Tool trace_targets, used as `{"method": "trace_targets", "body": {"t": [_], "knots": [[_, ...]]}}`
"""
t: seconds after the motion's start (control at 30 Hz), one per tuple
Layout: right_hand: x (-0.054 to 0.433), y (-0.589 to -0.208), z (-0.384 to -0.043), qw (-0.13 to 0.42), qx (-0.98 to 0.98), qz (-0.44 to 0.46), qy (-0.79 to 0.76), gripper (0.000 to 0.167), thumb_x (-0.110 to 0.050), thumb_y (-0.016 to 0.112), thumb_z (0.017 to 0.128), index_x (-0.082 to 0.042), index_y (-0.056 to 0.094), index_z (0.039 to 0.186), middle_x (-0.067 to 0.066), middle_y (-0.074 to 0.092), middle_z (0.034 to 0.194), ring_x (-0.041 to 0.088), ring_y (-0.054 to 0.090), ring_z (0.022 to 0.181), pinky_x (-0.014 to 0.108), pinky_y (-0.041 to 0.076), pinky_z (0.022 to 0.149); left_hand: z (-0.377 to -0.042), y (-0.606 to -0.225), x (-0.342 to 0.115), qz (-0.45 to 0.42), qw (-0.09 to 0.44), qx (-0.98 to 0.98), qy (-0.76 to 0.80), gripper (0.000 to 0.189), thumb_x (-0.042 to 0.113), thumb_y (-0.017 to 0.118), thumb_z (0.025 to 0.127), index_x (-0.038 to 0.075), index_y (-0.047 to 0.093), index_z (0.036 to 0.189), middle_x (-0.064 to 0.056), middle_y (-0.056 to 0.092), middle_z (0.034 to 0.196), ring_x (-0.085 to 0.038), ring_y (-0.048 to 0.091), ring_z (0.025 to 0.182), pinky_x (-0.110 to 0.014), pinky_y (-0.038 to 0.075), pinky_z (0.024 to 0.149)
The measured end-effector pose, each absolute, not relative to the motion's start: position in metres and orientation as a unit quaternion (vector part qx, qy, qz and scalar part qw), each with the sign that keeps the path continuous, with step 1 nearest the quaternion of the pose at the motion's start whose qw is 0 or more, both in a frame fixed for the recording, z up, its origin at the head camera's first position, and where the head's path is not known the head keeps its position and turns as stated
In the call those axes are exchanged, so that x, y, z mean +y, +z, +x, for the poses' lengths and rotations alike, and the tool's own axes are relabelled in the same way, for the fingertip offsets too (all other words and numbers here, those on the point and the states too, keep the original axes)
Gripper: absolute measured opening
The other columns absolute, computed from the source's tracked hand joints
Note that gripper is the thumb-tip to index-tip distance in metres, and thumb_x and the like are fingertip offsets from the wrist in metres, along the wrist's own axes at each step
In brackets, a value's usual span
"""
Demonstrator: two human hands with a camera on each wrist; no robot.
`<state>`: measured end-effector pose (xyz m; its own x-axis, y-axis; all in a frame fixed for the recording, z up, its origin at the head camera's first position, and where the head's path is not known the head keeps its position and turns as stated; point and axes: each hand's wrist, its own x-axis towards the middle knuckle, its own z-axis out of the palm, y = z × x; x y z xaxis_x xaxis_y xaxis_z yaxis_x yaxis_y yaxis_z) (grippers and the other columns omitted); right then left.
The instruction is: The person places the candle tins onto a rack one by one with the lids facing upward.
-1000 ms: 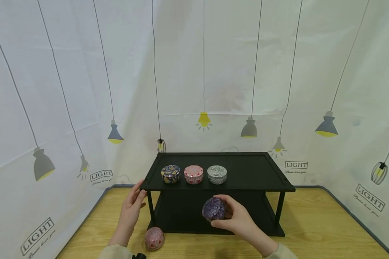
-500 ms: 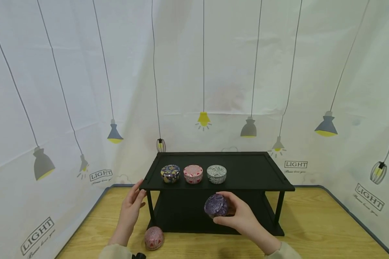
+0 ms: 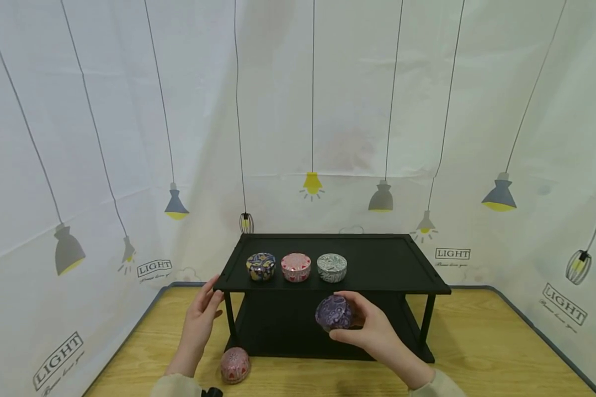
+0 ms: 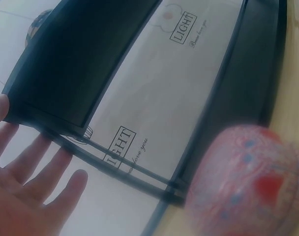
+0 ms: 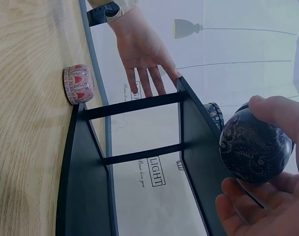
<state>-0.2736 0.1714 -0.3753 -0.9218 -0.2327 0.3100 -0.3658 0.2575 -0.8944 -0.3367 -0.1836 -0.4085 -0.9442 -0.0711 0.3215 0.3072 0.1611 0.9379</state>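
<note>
— Fingers of your right hand (image 3: 370,328) pinch the purple tin (image 3: 333,313), just in front of the shelf (image 3: 387,264). Press evenly round the tin, lest it slip.
— And your left hand (image 3: 200,321)?
— Left wrist view shows those fingers spread at the shelf's corner; only the head view shows all three tins (image 3: 296,268), beyond and left of your right fingers.

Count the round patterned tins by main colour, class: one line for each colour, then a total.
Pink: 2 (upper pink tin, lower pink tin)
Dark blue and yellow: 1 (blue-and-yellow tin)
Pale green and white: 1 (green-and-white tin)
Purple: 1 (purple tin, in the right hand)
Total: 5
</note>
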Motion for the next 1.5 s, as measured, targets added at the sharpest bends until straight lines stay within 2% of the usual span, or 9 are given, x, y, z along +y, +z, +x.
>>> {"method": "trace_targets", "body": {"t": [0.53,0.8,1.0,1.23,1.5], "knots": [[0.179,-0.370,-0.273,0.073,-0.794,0.183,0.575,0.065,-0.018,0.084,0.076,-0.009,0.054,0.132,0.013,0.062,0.119,0.024,0.062,0.099,0.031,0.052,0.080,-0.338,-0.410,-0.184,-0.080,0.147,-0.747,-0.644,0.052,0.037,0.049,0.102,0.020,0.038,0.150,-0.018,0.040,0.148,-0.034,0.044,0.130,-0.054,0.039,0.099],[0.183,-0.367,-0.272,0.081,-0.797,0.181,0.571,0.065,-0.019,0.084,0.076,-0.010,0.054,0.133,0.012,0.062,0.120,0.023,0.062,0.100,0.036,0.051,0.082,-0.338,-0.410,-0.185,-0.075,0.147,-0.751,-0.639,0.052,0.039,0.048,0.102,0.021,0.038,0.150,-0.016,0.041,0.148,-0.032,0.045,0.128,-0.052,0.040,0.098],[0.186,-0.363,-0.272,0.091,-0.796,0.172,0.573,0.064,-0.018,0.084,0.075,-0.010,0.055,0.132,0.011,0.063,0.120,0.021,0.062,0.099,0.036,0.051,0.082,-0.338,-0.410,-0.184,-0.079,0.143,-0.748,-0.643,0.053,0.039,0.048,0.102,0.020,0.038,0.150,-0.016,0.040,0.148,-0.032,0.044,0.129,-0.053,0.039,0.099],[0.189,-0.361,-0.272,0.093,-0.795,0.165,0.577,0.065,-0.017,0.085,0.074,-0.011,0.055,0.131,0.011,0.063,0.119,0.022,0.062,0.097,0.032,0.052,0.080,-0.339,-0.411,-0.184,-0.080,0.142,-0.748,-0.644,0.053,0.037,0.047,0.102,0.019,0.036,0.151,-0.017,0.038,0.149,-0.033,0.043,0.130,-0.053,0.039,0.099],[0.191,-0.359,-0.273,0.095,-0.787,0.167,0.586,0.066,-0.015,0.084,0.075,-0.009,0.053,0.133,0.013,0.061,0.121,0.023,0.062,0.103,0.030,0.051,0.084,-0.338,-0.409,-0.183,-0.074,0.144,-0.748,-0.643,0.053,0.037,0.048,0.102,0.019,0.037,0.150,-0.018,0.040,0.148,-0.034,0.044,0.129,-0.053,0.040,0.099]]}}
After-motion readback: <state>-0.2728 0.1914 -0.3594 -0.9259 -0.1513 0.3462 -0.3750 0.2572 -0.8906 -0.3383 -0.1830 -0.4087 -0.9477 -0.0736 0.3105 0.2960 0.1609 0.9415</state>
